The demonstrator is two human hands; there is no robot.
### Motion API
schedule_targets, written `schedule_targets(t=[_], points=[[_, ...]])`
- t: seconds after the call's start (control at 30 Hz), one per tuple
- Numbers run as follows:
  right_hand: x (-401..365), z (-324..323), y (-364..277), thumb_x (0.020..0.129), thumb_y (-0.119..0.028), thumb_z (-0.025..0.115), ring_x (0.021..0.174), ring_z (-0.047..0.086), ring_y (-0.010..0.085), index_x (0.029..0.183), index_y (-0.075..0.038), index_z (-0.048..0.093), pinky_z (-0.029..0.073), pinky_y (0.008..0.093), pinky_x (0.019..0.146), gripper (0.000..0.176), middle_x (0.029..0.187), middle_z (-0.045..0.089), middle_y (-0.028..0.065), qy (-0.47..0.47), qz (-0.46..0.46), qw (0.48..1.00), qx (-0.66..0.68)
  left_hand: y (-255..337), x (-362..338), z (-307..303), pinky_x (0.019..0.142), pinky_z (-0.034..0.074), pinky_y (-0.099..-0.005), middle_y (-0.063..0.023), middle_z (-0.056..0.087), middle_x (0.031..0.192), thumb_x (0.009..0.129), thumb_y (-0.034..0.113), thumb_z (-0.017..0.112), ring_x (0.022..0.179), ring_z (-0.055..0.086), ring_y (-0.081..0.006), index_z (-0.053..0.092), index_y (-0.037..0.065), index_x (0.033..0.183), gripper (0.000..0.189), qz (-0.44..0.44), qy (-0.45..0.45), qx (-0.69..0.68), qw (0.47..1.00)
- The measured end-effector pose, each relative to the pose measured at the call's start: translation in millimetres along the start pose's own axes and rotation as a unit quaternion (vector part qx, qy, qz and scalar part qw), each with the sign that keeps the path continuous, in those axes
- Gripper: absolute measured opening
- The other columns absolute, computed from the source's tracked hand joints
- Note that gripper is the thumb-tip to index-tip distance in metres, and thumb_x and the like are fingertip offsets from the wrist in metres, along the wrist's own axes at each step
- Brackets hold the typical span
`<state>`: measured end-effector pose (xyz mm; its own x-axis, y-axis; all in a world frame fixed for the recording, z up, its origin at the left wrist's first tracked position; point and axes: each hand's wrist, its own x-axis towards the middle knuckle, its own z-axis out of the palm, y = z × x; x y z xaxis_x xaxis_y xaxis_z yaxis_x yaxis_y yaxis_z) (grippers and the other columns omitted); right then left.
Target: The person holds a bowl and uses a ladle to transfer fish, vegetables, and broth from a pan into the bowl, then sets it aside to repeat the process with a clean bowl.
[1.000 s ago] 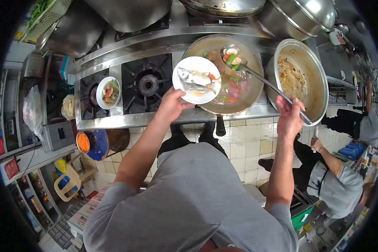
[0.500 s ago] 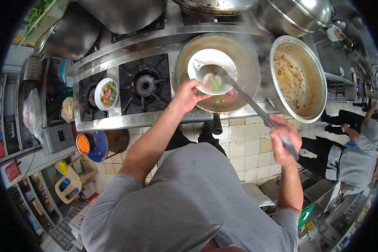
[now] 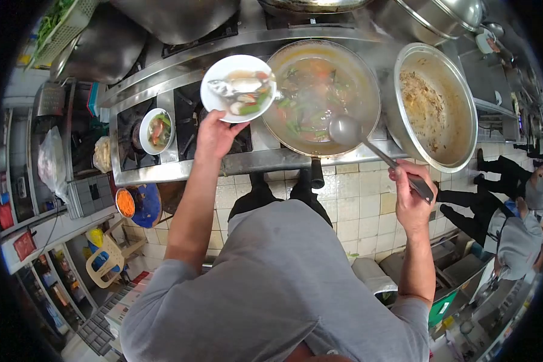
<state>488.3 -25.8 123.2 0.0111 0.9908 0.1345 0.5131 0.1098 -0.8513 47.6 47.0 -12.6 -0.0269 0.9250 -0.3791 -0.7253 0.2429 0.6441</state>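
Plate (image 3: 238,87) in left hand (image 3: 214,136)

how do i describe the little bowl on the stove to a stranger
Find the long steel stove. On its leftmost burner, left of the plate in the left hand, sits a small white bowl. Unlike that fish plate, it is deeper, untouched, holding red and green vegetables.

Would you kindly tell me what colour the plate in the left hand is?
The plate is white, clearest in the head view.
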Motion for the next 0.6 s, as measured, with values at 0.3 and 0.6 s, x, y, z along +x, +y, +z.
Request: schedule_targets(t=[0.3, 0.6], points=[[26, 21, 3, 0.087, 0.008, 0.071, 0.099, 0.072, 0.0380, 0.099, 0.000, 0.064, 0.055, 0.0414, 0.087, 0.016, 0.095, 0.070, 0.0186, 0.031, -0.147, 0.978, -0.148, 23, -30, -22, 0.101, 0.056, -0.0533, -0.0180, 0.054, 0.145, 0.089, 0.017, 0.059, 0.130, 0.057, -0.0351, 0.038, 0.004, 0.152, 0.068, 0.044, 0.038, -0.006, 0.998], [52, 67, 77, 0.096, -0.002, 0.068, 0.092, 0.075, 0.0256, 0.101, 0.002, 0.063, 0.061, 0.0340, 0.081, 0.008, 0.104, 0.073, 0.0201, 0.140, -0.068, 0.987, -0.028, 19, -39, -31, 0.095, 0.061, -0.0536, -0.0201, 0.055, 0.144, 0.088, 0.015, 0.057, 0.125, 0.061, -0.0375, 0.039, 0.005, 0.151, 0.066, 0.030, 0.039, -0.044, 0.998]])
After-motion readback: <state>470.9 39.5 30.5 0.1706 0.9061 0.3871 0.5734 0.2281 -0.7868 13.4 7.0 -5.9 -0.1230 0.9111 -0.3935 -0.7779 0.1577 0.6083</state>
